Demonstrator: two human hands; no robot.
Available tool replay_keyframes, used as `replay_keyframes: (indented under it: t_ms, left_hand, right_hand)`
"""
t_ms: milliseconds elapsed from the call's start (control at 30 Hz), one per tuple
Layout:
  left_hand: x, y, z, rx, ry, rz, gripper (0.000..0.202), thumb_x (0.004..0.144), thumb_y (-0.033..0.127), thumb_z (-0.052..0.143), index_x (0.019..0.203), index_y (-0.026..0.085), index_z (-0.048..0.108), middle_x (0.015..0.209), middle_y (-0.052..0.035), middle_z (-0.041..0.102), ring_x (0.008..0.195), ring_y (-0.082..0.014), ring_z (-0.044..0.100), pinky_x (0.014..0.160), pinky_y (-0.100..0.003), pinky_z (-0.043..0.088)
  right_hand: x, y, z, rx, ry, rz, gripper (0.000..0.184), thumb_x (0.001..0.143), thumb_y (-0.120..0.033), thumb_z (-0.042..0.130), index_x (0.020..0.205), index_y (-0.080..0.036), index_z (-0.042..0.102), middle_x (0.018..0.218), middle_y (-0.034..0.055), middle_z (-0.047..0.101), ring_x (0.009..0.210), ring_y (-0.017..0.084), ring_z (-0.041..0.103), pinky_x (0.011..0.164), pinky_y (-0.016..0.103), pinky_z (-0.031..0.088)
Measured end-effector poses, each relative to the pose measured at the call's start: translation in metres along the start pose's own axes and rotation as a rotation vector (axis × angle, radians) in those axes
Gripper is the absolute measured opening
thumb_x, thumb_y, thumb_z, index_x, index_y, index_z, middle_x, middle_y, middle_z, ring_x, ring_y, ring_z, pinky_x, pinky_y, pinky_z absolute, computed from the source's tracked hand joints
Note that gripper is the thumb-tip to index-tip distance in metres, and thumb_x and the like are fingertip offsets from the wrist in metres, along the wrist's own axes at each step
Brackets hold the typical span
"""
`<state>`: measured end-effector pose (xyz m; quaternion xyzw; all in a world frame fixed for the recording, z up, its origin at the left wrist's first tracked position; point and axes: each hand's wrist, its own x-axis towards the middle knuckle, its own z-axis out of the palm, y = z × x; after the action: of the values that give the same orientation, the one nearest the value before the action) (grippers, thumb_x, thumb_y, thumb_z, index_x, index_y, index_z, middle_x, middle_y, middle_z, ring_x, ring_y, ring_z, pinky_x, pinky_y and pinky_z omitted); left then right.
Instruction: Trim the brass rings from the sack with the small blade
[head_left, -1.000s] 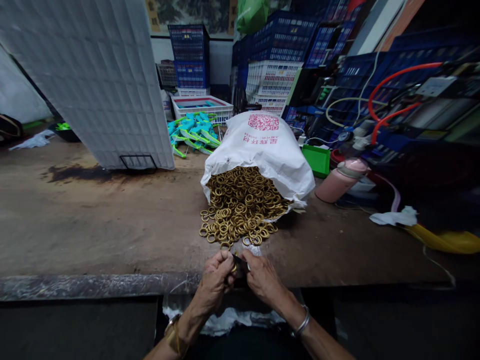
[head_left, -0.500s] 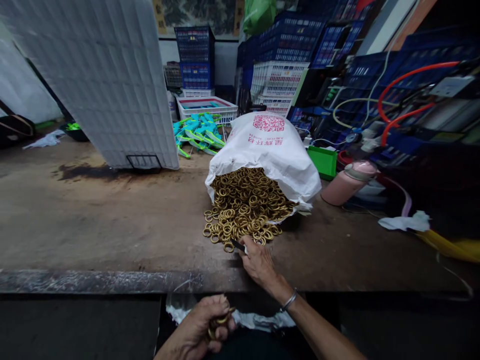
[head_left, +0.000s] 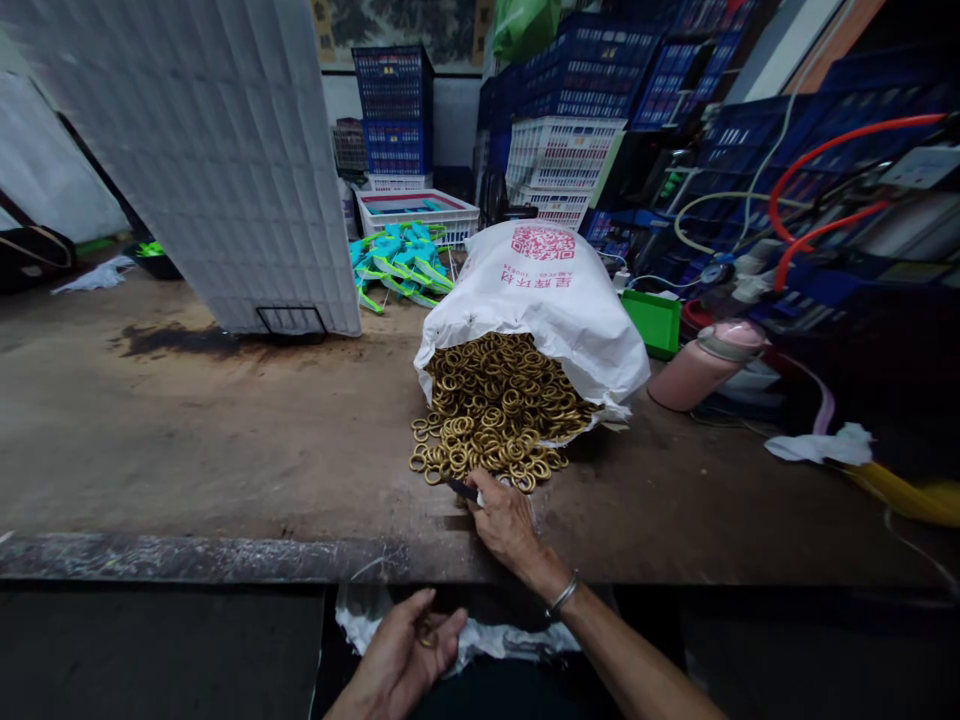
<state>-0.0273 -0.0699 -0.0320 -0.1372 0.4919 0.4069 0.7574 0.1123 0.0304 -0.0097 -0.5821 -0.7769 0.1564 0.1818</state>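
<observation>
Many gold-coloured rings [head_left: 491, 440] spill from the mouth of a white woven sack [head_left: 555, 290] onto the table. My right hand [head_left: 506, 520] is closed around a small knife-like tool [head_left: 463, 489] with a dark flat blade, its tip over the front edge of the heap. Most of the handle is hidden in my fingers; a bit of white shows. Below the table edge, my left hand [head_left: 409, 645] is turned palm up with fingers loosely curled. At least one gold-coloured ring [head_left: 427, 632] lies in it; any others are hidden.
White cloth [head_left: 510, 640] hangs below the table edge. A tall pale ribbed panel [head_left: 247, 180] stands at left. Teal and green parts [head_left: 405, 262] lie behind the sack. A pink bottle [head_left: 701, 365] and green tray [head_left: 651, 322] are at right; stacked crates [head_left: 566, 155] stand behind.
My left hand's fingers have loosened and fewer rings show in it. The right hand and its tool have shifted slightly left; a ring near the blade has gone from the heap's front edge.
</observation>
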Motion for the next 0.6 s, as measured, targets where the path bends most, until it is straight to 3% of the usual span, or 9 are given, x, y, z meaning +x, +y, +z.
replay_keyframes:
  t_ms: [200, 300, 467, 600]
  left_hand:
    - [0.000, -0.004, -0.006, 0.118, -0.089, 0.105, 0.018, 0.071, 0.018, 0.065, 0.070, 0.014, 0.048, 0.068, -0.0053, 0.058, 0.066, -0.0193, 0.062, 0.054, -0.029, 0.049]
    - [-0.004, -0.005, -0.006, 0.169, -0.065, 0.154, 0.022, 0.068, 0.020, 0.068, 0.070, 0.015, 0.047, 0.071, -0.0039, 0.057, 0.067, -0.0196, 0.061, 0.054, -0.030, 0.049]
    - [-0.014, -0.005, -0.003, 0.308, -0.142, 0.193, 0.028, 0.062, 0.029, 0.072, 0.075, 0.013, 0.052, 0.078, -0.0049, 0.056, 0.074, -0.0194, 0.060, 0.052, -0.026, 0.048]
    - [-0.018, -0.002, 0.008, 0.545, -0.194, 0.338, 0.045, 0.059, 0.044, 0.070, 0.086, 0.012, 0.054, 0.072, -0.0050, 0.058, 0.059, -0.0153, 0.058, 0.039, -0.021, 0.043]
  right_hand:
    - [-0.008, 0.008, -0.007, 0.216, 0.023, 0.027, 0.016, 0.076, -0.015, 0.041, 0.086, -0.021, 0.052, 0.068, -0.0003, 0.058, 0.061, 0.013, 0.052, 0.057, 0.021, 0.032]
    - [-0.014, 0.012, -0.010, 0.318, 0.019, 0.037, 0.012, 0.077, -0.018, 0.042, 0.085, -0.020, 0.050, 0.065, -0.0016, 0.055, 0.058, 0.012, 0.049, 0.056, 0.021, 0.033]
    - [-0.023, 0.013, -0.011, 0.389, 0.029, 0.004, 0.010, 0.078, -0.018, 0.041, 0.081, -0.020, 0.051, 0.066, -0.0024, 0.053, 0.058, 0.011, 0.047, 0.057, 0.020, 0.034]
    - [-0.031, 0.009, -0.012, 0.423, 0.032, -0.026, 0.010, 0.080, -0.020, 0.042, 0.081, -0.020, 0.052, 0.069, -0.0022, 0.053, 0.061, 0.010, 0.047, 0.058, 0.020, 0.035]
